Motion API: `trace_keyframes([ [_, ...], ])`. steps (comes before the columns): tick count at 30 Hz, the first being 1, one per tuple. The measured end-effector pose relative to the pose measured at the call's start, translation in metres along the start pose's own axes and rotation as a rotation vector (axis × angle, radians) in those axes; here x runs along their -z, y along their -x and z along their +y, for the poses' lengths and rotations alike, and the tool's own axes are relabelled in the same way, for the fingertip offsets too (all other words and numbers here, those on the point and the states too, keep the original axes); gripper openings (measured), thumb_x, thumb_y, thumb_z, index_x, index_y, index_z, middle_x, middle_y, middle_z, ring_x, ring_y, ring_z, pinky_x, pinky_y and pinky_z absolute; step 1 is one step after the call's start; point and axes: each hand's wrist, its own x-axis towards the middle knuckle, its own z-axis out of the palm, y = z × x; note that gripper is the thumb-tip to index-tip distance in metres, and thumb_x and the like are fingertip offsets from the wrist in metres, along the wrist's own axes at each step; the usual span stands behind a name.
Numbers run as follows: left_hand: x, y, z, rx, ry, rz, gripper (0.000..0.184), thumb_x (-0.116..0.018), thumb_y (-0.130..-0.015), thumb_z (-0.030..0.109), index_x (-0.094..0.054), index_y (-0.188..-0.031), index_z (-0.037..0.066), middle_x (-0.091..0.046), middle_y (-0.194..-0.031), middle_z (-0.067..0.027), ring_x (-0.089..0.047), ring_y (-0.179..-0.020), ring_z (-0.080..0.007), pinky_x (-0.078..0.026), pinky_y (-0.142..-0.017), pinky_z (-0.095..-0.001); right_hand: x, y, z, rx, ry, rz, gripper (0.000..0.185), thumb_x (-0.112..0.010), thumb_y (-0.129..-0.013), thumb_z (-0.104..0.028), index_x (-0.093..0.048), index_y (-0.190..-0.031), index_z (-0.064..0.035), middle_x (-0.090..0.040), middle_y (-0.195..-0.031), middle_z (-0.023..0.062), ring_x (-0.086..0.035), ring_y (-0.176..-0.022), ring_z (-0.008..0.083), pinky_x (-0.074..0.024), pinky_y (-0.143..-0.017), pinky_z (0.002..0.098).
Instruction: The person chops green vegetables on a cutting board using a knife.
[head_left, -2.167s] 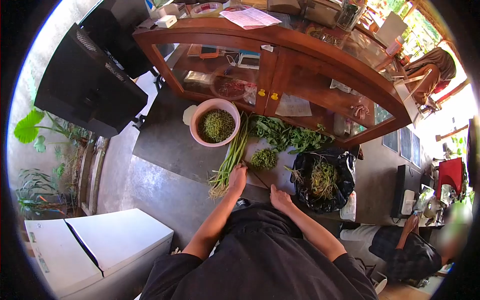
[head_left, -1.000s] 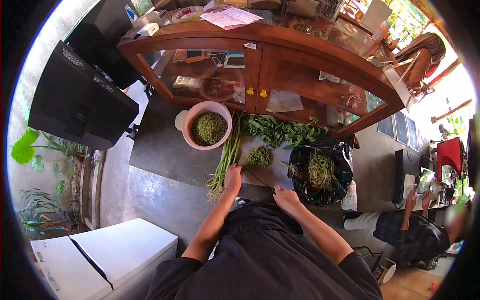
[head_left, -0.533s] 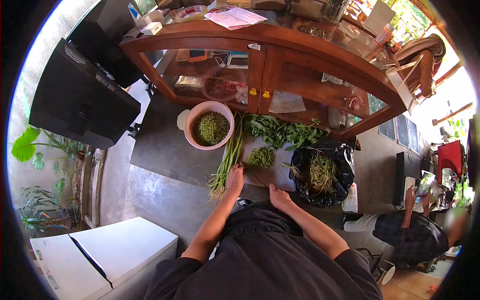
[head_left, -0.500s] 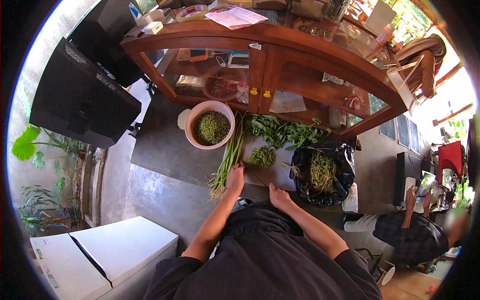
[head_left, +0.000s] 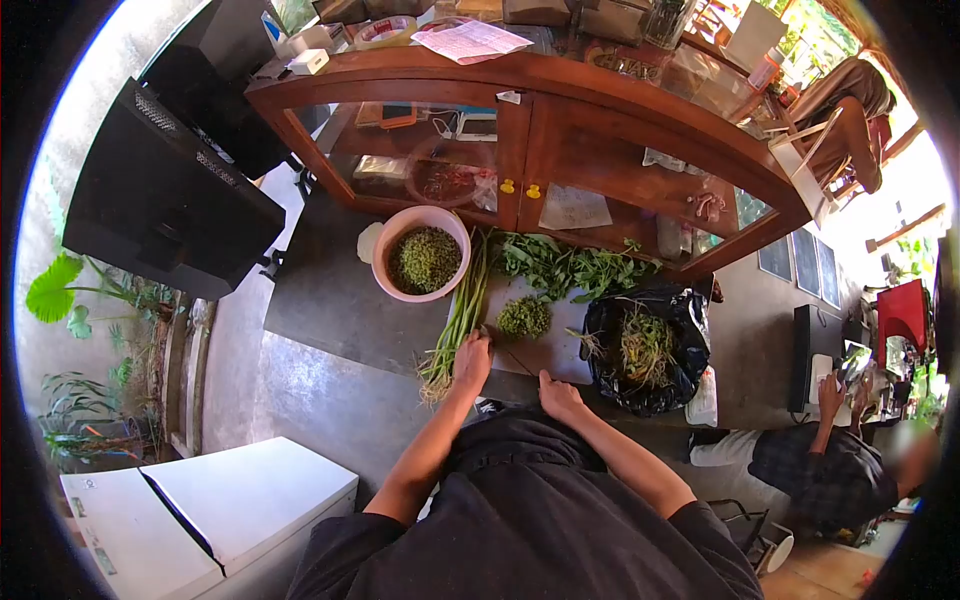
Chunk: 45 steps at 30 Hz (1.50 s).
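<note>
My left hand [head_left: 472, 360] is closed over the edge of a bunch of spring onions [head_left: 462, 318], whose roots point toward me. My right hand [head_left: 560, 394] is closed on the handle end of a knife [head_left: 518, 360]; its thin dark blade points up and left toward my left hand. Beneath lies a pale cutting board [head_left: 550, 352], bearing a small heap of chopped greens [head_left: 524, 317]. Leafy greens [head_left: 570, 266] lie along its far side. A pink bowl [head_left: 377, 262] to the left holds more chopped greens [head_left: 424, 260]. My fingertips are too small to make out in detail.
A black plastic bag [head_left: 668, 398] with root trimmings [head_left: 645, 350] stands right of the board. Behind the table [head_left: 325, 290] rises a wooden glass-door cabinet [head_left: 522, 160]. A white fridge [head_left: 240, 500] is at lower left. Another person [head_left: 825, 465] sits at right, holding a phone-like object.
My hands, the knife and the spring onions stay almost in place. The view shifts slightly, and the other person's hands move a little.
</note>
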Motion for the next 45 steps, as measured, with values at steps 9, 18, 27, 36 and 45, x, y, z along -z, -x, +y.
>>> trace_keyframes([
  [9,-0.007,0.001,-0.004,0.045,0.035,0.007,0.013,-0.056,-0.078,0.003,-0.065,-0.088,0.0,-0.058,-0.095,-0.0193,-0.057,-0.093,-0.0361,-0.049,-0.079,-0.0436,0.011,0.007,0.005,-0.056,0.068,0.065,0.029,-0.044,-0.093,-0.028,-0.038,-0.108,-0.0049,-0.064,-0.088,0.0249,-0.061,-0.086,0.044,-0.0467,-0.074,0.0548],
  [18,-0.013,-0.004,-0.007,0.039,0.112,0.026,0.019,-0.062,-0.073,-0.001,-0.067,-0.092,0.0,-0.061,-0.096,-0.0201,-0.058,-0.092,-0.0387,-0.049,-0.079,-0.0454,0.035,0.031,-0.008,0.039,0.085,0.136,0.032,-0.047,-0.092,-0.029,-0.041,-0.108,-0.0019,-0.064,-0.081,0.0235,-0.062,-0.078,0.0433,-0.0485,-0.068,0.0537],
  [27,-0.015,0.0,-0.005,0.052,-0.003,0.075,0.014,-0.056,-0.079,0.003,-0.067,-0.088,0.003,-0.06,-0.095,-0.0153,-0.059,-0.09,-0.0346,-0.051,-0.076,-0.0428,0.052,0.048,-0.014,0.044,0.128,0.075,0.03,-0.048,-0.092,-0.027,-0.045,-0.106,-0.0007,-0.065,-0.081,0.0228,-0.063,-0.08,0.0415,-0.0494,-0.069,0.052],
  [36,-0.007,0.002,0.001,0.055,0.033,0.057,0.013,-0.055,-0.077,0.001,-0.065,-0.086,0.002,-0.058,-0.093,-0.0146,-0.058,-0.089,-0.0346,-0.049,-0.076,-0.0433,-0.003,0.006,0.015,-0.006,0.103,0.023,0.043,-0.043,-0.093,-0.024,-0.037,-0.126,0.0014,-0.063,-0.091,0.0255,-0.062,-0.088,0.0411,-0.0494,-0.075,0.0502],
  [45,-0.014,0.001,-0.006,0.039,0.027,0.092,0.017,-0.055,-0.077,0.003,-0.066,-0.089,0.005,-0.06,-0.091,-0.0151,-0.058,-0.09,-0.0351,-0.049,-0.075,-0.0437,-0.008,-0.004,0.013,0.017,-0.001,0.008,0.047,-0.04,-0.092,-0.026,-0.032,-0.13,0.0003,-0.06,-0.102,0.0306,-0.059,-0.094,0.045,-0.0451,-0.084,0.0535],
])
